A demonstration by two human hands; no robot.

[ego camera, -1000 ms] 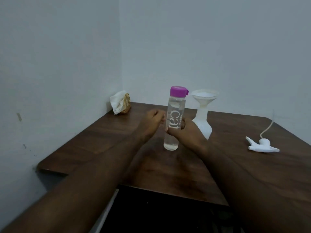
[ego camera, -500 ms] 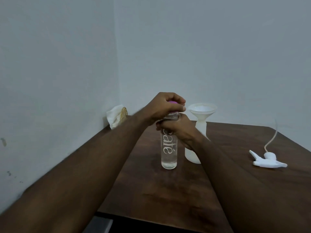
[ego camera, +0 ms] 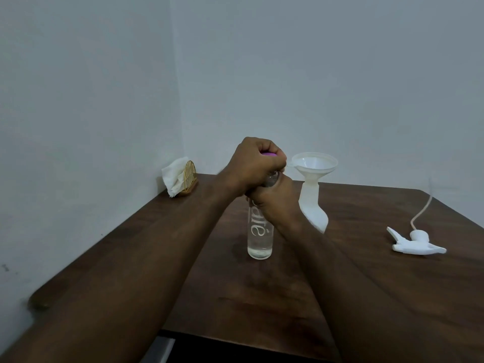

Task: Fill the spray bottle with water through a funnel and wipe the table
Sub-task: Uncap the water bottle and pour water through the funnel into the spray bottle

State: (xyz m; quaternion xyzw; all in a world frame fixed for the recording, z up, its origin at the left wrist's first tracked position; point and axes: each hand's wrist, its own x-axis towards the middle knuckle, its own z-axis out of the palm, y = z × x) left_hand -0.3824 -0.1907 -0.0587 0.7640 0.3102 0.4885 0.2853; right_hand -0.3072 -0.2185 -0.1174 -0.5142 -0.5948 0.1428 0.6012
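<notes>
Zero water poured yet, table (ego camera: 366, 284) unwiped. My spray bottle (ego camera: 313, 210) stands mid-table, white, translucent, funnel (ego camera: 314, 163) seated in neck. Clear water bottle (ego camera: 260, 239) just beside it: my right hand (ego camera: 275, 203) wraps its shoulder, my left hand (ego camera: 252, 165) clenches purple cap (ego camera: 268, 153), probably unscrewing. Detached spray head (ego camera: 416, 244) lies well apart, right.

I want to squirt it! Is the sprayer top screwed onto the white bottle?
No, the sprayer top lies on the table apart from the white bottle, whose neck holds a funnel.
</notes>
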